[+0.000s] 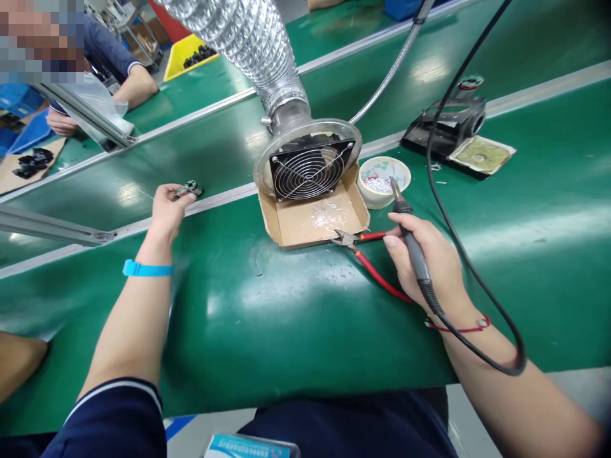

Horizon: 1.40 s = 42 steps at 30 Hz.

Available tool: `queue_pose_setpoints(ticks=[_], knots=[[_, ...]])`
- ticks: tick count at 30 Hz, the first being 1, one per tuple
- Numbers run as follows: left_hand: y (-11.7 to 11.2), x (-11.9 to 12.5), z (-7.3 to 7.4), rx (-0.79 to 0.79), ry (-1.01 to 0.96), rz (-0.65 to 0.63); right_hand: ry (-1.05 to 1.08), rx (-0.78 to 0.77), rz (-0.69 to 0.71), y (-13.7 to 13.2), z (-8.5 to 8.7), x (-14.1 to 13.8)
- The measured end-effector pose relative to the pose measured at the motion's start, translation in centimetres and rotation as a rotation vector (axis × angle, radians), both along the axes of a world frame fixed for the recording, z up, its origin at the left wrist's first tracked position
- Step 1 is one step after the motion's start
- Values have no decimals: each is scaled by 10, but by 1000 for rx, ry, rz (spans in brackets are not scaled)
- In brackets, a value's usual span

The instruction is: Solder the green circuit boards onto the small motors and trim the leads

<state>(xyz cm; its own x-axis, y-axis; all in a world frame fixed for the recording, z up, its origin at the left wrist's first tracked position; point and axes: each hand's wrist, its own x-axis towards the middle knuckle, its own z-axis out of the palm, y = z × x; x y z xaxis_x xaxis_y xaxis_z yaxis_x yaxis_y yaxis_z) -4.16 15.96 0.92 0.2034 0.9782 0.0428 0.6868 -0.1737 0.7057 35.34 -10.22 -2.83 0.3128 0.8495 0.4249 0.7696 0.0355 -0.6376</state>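
Observation:
At the left, my left hand (168, 208) pinches a small round electronic part (188, 189) with a green board, close to the metal rail. My right hand (429, 254) is wrapped round the dark grey handle of a soldering iron (414, 251). The iron's tip points up toward a small round tub (383, 181) holding bits of white and red material; I cannot tell whether it touches. Below it lie red-handled cutting pliers (377, 270), jaws at the edge of a cardboard tray (305, 229). Part of one plier handle is hidden behind my right hand.
A fan with a wire guard (310, 168) hangs from a silver duct (258, 51) over the tray. A black soldering iron stand (449, 130) with a yellowish sponge (482, 154) is at the right. The iron's cable (508, 356) loops by my right arm. A co-worker's arm (136, 86) is across the bench.

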Motion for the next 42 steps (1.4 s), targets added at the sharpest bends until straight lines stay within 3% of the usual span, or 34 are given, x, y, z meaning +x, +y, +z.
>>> queue_pose_setpoints(ticks=[2, 5, 8, 10, 13, 17, 19, 22, 26, 31, 36, 42], knots=[[-31, 16, -13, -13, -47, -45, -5, -3, 9, 0, 0, 0], [-76, 42, -26, -112, -46, -214, -20, 8, 34, 0, -1, -1], [-108, 60, -23, -136, 88, -378, -24, 7, 43, -2, -2, -1], [-121, 64, -15, -120, 197, -421, -18, 10, 29, -4, -1, 0], [-132, 61, -6, -109, 276, -382, -12, 17, 9, -5, -1, 2], [-139, 51, -11, -40, 255, -307, -14, 33, 14, -6, -1, 3], [-145, 52, -16, -11, 174, -269, -6, 59, 11, -8, 0, 1], [-165, 65, -18, -156, -88, -246, 35, 137, -12, -16, 5, -8], [-202, 96, -8, -418, -381, -378, 295, 132, 113, -34, 21, -33], [-226, 126, 6, -548, -409, -503, 309, -24, 293, -38, 46, -60], [-230, 128, 11, -499, -361, -586, 386, -129, 469, -27, 53, -68], [-230, 124, 13, -348, -321, -675, 481, -276, 550, -20, 54, -67]])
